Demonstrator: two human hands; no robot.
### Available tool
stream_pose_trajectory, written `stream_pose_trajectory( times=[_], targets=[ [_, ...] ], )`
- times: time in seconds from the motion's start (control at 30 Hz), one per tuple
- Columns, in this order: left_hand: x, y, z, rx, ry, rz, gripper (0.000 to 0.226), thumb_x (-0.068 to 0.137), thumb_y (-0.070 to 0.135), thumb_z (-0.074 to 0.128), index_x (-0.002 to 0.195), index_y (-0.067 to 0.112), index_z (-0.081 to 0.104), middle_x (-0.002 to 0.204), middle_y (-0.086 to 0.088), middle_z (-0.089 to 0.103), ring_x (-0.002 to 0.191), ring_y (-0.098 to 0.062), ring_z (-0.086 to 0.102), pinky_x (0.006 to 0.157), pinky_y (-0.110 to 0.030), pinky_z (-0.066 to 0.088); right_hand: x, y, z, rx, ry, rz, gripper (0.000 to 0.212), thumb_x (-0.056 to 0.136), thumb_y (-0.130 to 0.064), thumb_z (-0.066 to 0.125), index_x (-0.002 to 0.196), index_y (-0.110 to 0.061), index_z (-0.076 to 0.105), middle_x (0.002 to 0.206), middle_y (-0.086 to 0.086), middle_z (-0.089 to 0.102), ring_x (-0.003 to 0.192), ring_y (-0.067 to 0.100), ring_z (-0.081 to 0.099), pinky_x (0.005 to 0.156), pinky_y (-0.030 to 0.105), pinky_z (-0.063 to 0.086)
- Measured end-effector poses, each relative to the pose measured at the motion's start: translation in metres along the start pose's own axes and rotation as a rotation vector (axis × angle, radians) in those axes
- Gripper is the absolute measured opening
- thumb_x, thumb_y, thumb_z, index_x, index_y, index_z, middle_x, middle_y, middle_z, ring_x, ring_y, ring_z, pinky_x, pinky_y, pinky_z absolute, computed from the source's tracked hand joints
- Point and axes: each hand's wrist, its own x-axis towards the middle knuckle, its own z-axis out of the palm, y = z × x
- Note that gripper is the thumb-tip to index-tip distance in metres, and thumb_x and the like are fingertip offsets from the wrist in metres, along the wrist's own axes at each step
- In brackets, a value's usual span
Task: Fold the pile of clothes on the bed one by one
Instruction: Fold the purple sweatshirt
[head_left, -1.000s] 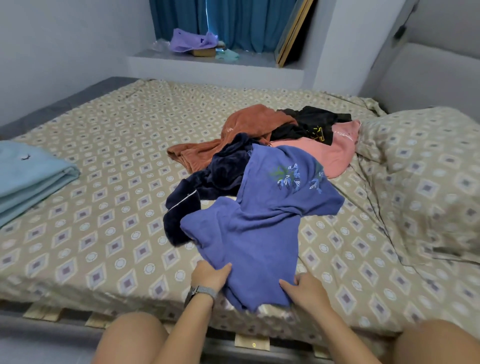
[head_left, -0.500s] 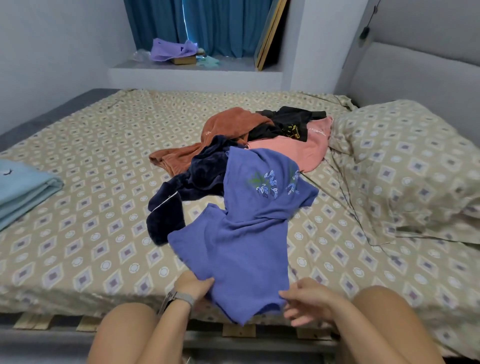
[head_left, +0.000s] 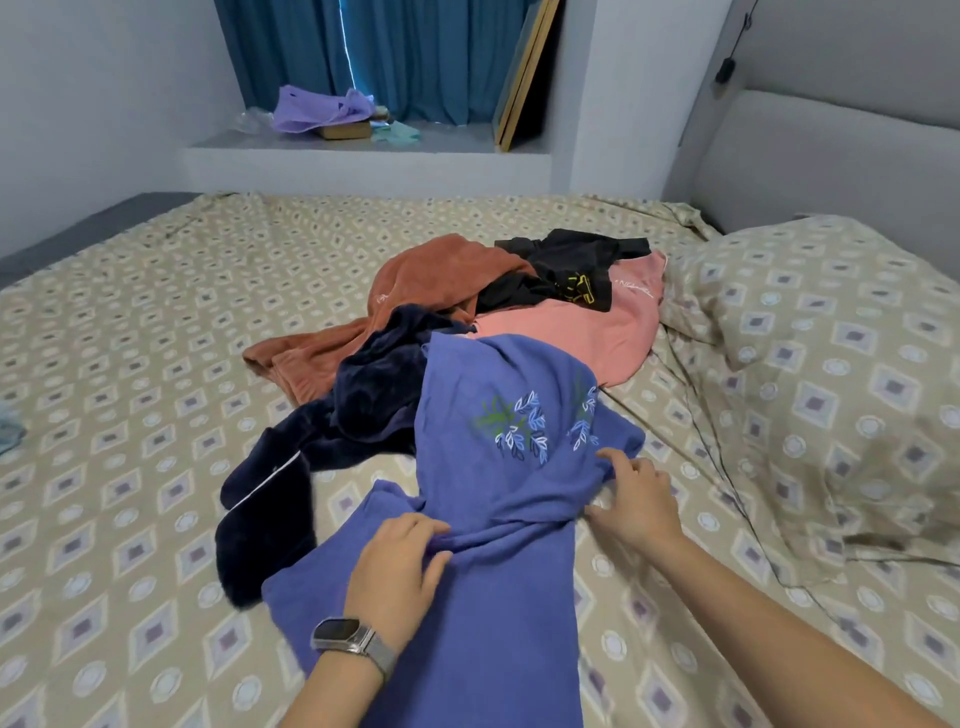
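Patterned beige bedding covers the bed (head_left: 156, 364) across the frame. At lower centre lies the blue shirt (head_left: 498, 467) with its leaf embroidery, its top overlapping the pile of clothes (head_left: 493, 312) at centre: rust, navy, black and pink pieces. Our left hand (head_left: 400, 571), a watch (head_left: 345, 636) at its wrist, bunches the shirt's cloth between thumb and fingers. Our right hand (head_left: 636, 506) pinches the shirt's right edge. At right sits a pillow (head_left: 831, 338).
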Motion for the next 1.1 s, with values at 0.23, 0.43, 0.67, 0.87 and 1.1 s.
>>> stream_pose_trajectory(
  times=[0.23, 0.43, 0.67, 0.87, 1.1],
  targets=[
    [0.05, 0.002, 0.039, 0.017, -0.142, 0.019, 0.064, 0.073, 0.07, 0.043, 0.117, 0.028, 0.064, 0.107, 0.013, 0.067, 0.101, -0.016, 0.061, 0.085, -0.036, 0.05, 0.06, 0.02, 0.02, 0.014, 0.107, 0.075, 0.024, 0.083, -0.019, 0.057, 0.103, -0.033, 0.061, 0.128, 0.005, 0.045, 0.12, 0.034, 0.038, 0.097, 0.04, 0.035],
    [0.086, 0.014, 0.05, -0.041, -0.198, -0.06, 0.025, 0.087, 0.051, 0.056, 0.098, 0.03, 0.065, 0.093, 0.011, 0.067, 0.093, -0.012, 0.061, 0.078, -0.029, 0.047, 0.104, -0.003, -0.033, 0.45, 0.213, -0.308, 0.032, 0.079, 0.005, 0.04, 0.09, -0.019, 0.056, 0.082, -0.003, 0.061, 0.079, 0.018, 0.054, 0.072, 0.023, 0.037],
    [0.106, -0.018, 0.036, -0.372, -0.193, -0.426, 0.038, 0.079, 0.035, 0.076, 0.064, 0.018, 0.045, 0.058, 0.01, 0.041, 0.054, -0.007, 0.036, 0.052, -0.018, 0.032, 0.182, -0.142, -0.095, 0.064, 0.087, -0.734, 0.04, 0.067, -0.001, 0.031, 0.097, -0.01, 0.057, 0.1, 0.009, 0.057, 0.092, 0.023, 0.048, 0.08, 0.033, 0.038],
    [0.102, -0.045, 0.03, -0.372, -0.239, -0.618, 0.037, 0.087, 0.036, 0.067, 0.067, 0.009, 0.05, 0.061, 0.004, 0.048, 0.054, -0.009, 0.041, 0.047, -0.014, 0.034, 0.216, -0.248, -0.042, -0.067, -0.088, -0.832, 0.043, 0.08, 0.014, 0.043, 0.114, -0.005, 0.06, 0.117, 0.013, 0.06, 0.106, 0.028, 0.055, 0.086, 0.027, 0.04],
    [0.101, -0.046, 0.025, -0.104, -0.017, -0.581, 0.014, 0.095, 0.027, 0.054, 0.087, 0.016, 0.057, 0.079, 0.003, 0.059, 0.069, -0.019, 0.052, 0.057, -0.03, 0.038, 0.185, -0.194, 0.002, 0.121, 0.066, -0.674, 0.039, 0.09, 0.0, 0.051, 0.129, 0.0, 0.051, 0.13, 0.017, 0.051, 0.118, 0.031, 0.047, 0.101, 0.035, 0.036]
  ],
)
